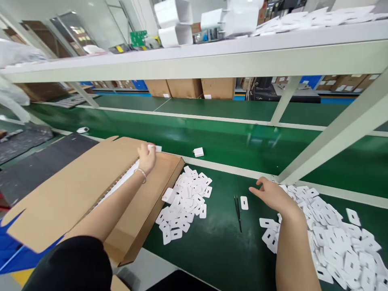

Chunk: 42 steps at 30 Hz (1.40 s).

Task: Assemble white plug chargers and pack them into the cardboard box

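My left hand (147,158) is over the far end of an open cardboard box (170,165), its fingers closed on a small white plastic piece (158,148) that they partly cover. Along the box's inner left side runs a row of white pieces (117,186), partly behind my forearm. My right hand (268,192) is above the green bench, fingers apart and holding nothing. Just left of it lie a single white plate with a slot (244,203) and black tweezers (238,213). A pile of white slotted plates (342,238) spreads beside and beyond my right forearm.
Another pile of white plates (183,200) lies against the box's right side. A white plug adapter (198,152) sits on the green conveyor belt (227,133), behind a pale rail. A slanted frame post (330,129) rises on the right, and a loaded shelf (194,60) crosses overhead.
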Each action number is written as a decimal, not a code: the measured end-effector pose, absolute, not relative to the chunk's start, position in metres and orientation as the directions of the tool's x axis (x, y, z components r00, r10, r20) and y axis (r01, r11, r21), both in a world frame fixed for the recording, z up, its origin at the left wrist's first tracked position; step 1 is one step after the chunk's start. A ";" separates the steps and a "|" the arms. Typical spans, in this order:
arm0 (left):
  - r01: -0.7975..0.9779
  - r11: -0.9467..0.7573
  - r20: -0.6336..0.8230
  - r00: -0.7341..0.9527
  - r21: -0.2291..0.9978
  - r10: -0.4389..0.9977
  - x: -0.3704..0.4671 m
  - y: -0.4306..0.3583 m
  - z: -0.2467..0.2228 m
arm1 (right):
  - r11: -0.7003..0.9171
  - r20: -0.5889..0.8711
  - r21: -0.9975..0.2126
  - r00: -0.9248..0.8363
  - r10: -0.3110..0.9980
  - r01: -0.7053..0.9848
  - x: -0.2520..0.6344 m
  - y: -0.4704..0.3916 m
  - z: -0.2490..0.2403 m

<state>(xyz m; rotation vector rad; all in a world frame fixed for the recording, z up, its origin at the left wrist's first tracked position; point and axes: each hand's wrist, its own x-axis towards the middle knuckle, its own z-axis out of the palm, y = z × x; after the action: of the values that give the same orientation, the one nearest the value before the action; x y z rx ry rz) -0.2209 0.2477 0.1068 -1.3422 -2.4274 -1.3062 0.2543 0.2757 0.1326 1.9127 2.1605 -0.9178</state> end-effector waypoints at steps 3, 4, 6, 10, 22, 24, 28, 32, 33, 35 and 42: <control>0.721 0.364 0.349 -0.634 0.590 0.690 -0.251 0.238 0.096 | 0.037 -0.549 -0.282 -0.193 0.813 0.959 0.241 0.281 0.125; 0.727 0.387 0.322 -0.628 0.567 0.708 -0.257 0.236 0.094 | 0.037 -0.574 -0.265 -0.188 0.797 0.964 0.237 0.282 0.123; 0.745 0.420 0.275 -0.610 0.518 0.743 -0.266 0.235 0.089 | 0.039 -0.595 -0.248 -0.184 0.782 0.968 0.230 0.283 0.118; 0.770 0.446 0.236 -0.588 0.455 0.774 -0.275 0.233 0.079 | 0.059 -0.592 -0.222 -0.182 0.785 0.973 0.226 0.286 0.112; 0.718 0.444 0.429 -0.685 0.537 0.589 -0.252 0.231 0.083 | 0.088 -0.565 -0.226 -0.204 0.799 0.970 0.238 0.288 0.112; 0.766 0.402 0.445 -0.627 0.501 0.639 -0.234 0.247 0.087 | 0.102 -0.575 -0.206 -0.205 0.792 0.973 0.234 0.287 0.111; 0.896 0.218 0.372 -0.367 0.387 0.853 -0.164 0.295 0.090 | 0.146 -0.580 -0.161 -0.213 0.786 0.976 0.224 0.286 0.105; 0.939 -0.011 0.183 -0.056 0.344 0.981 -0.060 0.339 0.077 | 0.179 -0.580 -0.108 -0.208 0.788 0.978 0.217 0.286 0.101; 0.936 -0.038 0.144 -0.014 0.351 0.989 -0.034 0.347 0.071 | 0.184 -0.580 -0.096 -0.206 0.788 0.978 0.216 0.286 0.101; 0.923 -0.052 0.085 0.022 0.380 0.996 0.010 0.359 0.061 | 0.192 -0.578 -0.076 -0.200 0.791 0.979 0.214 0.285 0.101; 0.764 -0.056 0.077 0.009 0.642 0.997 0.056 0.368 0.055 | 0.217 -0.556 -0.045 -0.204 0.806 0.975 0.207 0.278 0.099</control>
<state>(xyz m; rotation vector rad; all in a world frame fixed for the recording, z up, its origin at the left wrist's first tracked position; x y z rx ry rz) 0.0558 0.3680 0.0554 -2.4799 -2.3906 -0.9788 0.2066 0.2784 0.0995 1.6474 2.0823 -0.5511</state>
